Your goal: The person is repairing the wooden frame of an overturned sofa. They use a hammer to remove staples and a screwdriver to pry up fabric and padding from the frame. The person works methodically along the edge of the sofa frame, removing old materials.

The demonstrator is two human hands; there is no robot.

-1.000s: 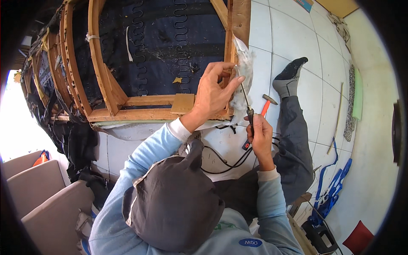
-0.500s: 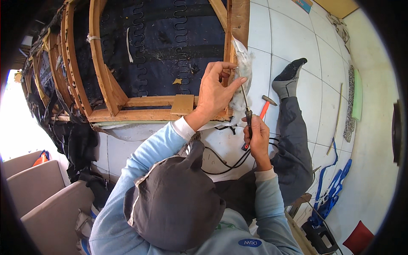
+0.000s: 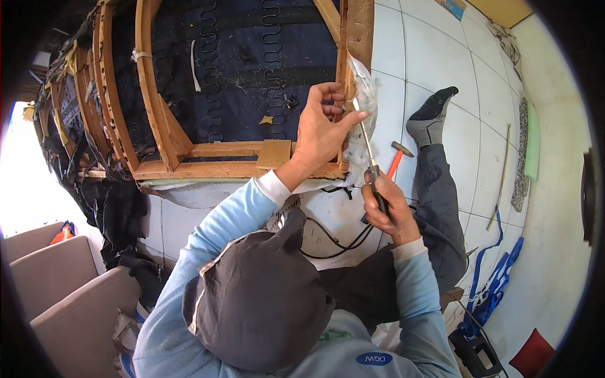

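Note:
A screwdriver [image 3: 368,145] with a dark handle and a thin metal shaft is gripped in my right hand [image 3: 392,208]. Its shaft slants up along the side rail [image 3: 351,38] of a wooden seat frame, and its tip is hard to make out near my left thumb. My left hand [image 3: 322,129] rests over the rail, fingers bent and apart, thumb stretched out beside the shaft. White fibre padding [image 3: 362,94] and torn pale cloth hang along the rail's outer side. Right of my right hand, a hammer [image 3: 397,159] with an orange-red handle lies on the floor.
Zigzag springs [image 3: 272,44] cross the dark cloth inside the frame. My outstretched leg [image 3: 438,189] lies right of the hammer. A black cable [image 3: 328,251] loops on the white tiles. Blue straps [image 3: 495,283] lie at the right; beige cushioned panels [image 3: 82,309] stand at lower left.
My right hand has moved slightly right and down with the screwdriver, which tilts more and shows more shaft. The left hand's fingers have shifted a little at the rail.

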